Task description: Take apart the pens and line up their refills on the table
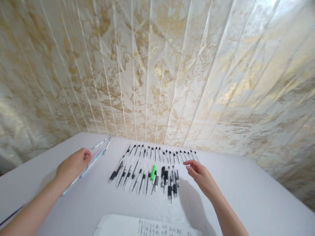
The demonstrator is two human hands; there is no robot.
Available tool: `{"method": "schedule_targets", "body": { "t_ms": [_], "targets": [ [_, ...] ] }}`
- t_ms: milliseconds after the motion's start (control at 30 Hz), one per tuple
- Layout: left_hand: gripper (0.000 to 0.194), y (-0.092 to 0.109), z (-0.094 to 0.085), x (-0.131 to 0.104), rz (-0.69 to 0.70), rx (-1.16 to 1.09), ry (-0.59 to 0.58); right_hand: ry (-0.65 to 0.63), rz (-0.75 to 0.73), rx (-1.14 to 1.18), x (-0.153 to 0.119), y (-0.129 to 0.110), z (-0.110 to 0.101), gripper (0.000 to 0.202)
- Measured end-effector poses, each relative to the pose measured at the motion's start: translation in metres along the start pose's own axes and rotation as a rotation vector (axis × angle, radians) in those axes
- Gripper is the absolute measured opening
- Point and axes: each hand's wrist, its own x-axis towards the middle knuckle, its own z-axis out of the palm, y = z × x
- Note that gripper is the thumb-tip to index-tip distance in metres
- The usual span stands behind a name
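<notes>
My left hand point(75, 162) is at the left with its fingers curled round the near side of a clear pouch point(99, 152) with pale blue and pink edges. Its fingertips are partly hidden. My right hand point(199, 173) hovers by the right end of the pens, thumb and index finger slightly apart and nothing visible between them. Several thin black-tipped pen refills point(156, 154) lie side by side in a back row. In front is a second row of pens and refills point(128, 177), with a bright green highlighter point(153, 172) and a cluster of black and clear pens point(169, 180).
A sheet of paper with handwriting point(147, 226) lies at the near edge of the white table point(236, 196). Behind the table hangs a pleated white and gold curtain point(159, 72). A dark thin strip point(11, 215) shows at the lower left.
</notes>
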Motion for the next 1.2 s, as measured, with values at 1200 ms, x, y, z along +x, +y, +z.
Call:
{"method": "schedule_targets", "body": {
  "t_ms": [1200],
  "targets": [
    [0.041,0.19,0.022,-0.145,0.493,-1.276,-0.793,-0.076,-0.038,0.643,-0.039,-0.075,0.046,0.04]
  ]
}}
